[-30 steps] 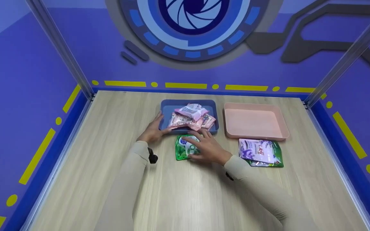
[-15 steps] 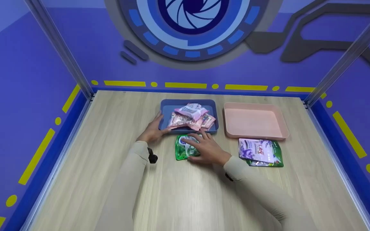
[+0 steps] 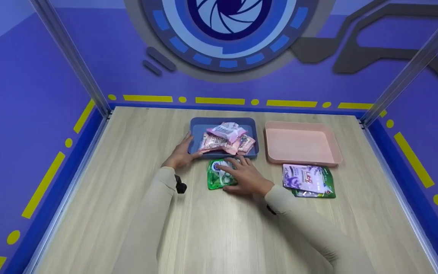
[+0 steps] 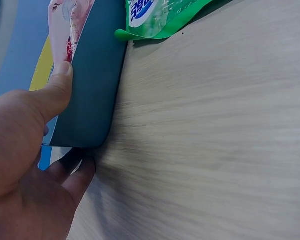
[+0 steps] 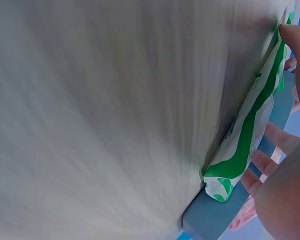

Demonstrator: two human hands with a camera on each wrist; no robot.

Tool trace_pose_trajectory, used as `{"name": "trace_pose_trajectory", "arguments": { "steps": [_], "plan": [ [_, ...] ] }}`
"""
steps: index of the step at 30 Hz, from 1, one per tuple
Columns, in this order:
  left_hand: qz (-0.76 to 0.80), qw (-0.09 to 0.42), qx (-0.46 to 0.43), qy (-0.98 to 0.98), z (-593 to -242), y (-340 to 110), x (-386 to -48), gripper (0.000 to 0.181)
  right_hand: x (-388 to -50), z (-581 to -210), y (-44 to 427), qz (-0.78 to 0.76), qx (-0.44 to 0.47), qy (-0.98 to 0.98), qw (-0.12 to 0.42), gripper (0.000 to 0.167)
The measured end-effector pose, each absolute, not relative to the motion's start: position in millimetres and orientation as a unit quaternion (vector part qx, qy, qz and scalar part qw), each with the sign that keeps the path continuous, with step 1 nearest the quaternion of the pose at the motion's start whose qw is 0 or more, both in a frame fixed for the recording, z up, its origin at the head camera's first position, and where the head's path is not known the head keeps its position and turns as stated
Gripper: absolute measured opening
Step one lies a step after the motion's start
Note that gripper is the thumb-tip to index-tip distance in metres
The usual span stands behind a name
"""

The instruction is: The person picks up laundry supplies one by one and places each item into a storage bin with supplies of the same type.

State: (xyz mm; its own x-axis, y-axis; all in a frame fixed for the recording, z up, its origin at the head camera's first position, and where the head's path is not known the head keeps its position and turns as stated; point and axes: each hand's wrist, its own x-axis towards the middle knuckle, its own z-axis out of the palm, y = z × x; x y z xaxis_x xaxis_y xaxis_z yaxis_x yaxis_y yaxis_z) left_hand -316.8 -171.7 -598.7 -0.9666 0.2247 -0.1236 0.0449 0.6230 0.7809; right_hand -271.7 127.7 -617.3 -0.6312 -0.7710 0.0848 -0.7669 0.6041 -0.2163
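Note:
My left hand (image 3: 181, 155) holds the front-left corner of the blue tray (image 3: 195, 128). In the left wrist view its thumb presses near the rim of the front wall, while the other fingers reach round the side. Inside the tray lie several pink packets (image 3: 226, 132), heaped on one another. A green pouch (image 3: 216, 179) with a blue-and-white logo lies flat on the table, just in front of the tray. Spread over the pouch's right part, my right hand (image 3: 247, 178) touches it with thumb and fingers, hiding that part.
A pink tray (image 3: 302, 142) stands right of the blue one, with nothing in it. In front of it, a purple pouch (image 3: 304, 179) overlaps a green packet (image 3: 329, 184). Blue-purple panels (image 3: 219, 89) border the wooden table (image 3: 219, 232) on the back and sides.

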Motion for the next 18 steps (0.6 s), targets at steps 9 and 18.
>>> {"name": "trace_pose_trajectory", "arguments": {
  "steps": [9,18],
  "plan": [
    [0.421,0.109,0.076,0.897,-597.5,-171.8,-317.1,0.085,-272.2,-619.6,128.2,-0.125,-0.438,0.890,-0.004,0.080],
    [0.426,0.100,0.087,0.895,-599.3,-172.3,-317.9,0.084,-272.4,-620.9,128.0,-0.117,-0.438,0.891,-0.009,0.081]
  ]
}}
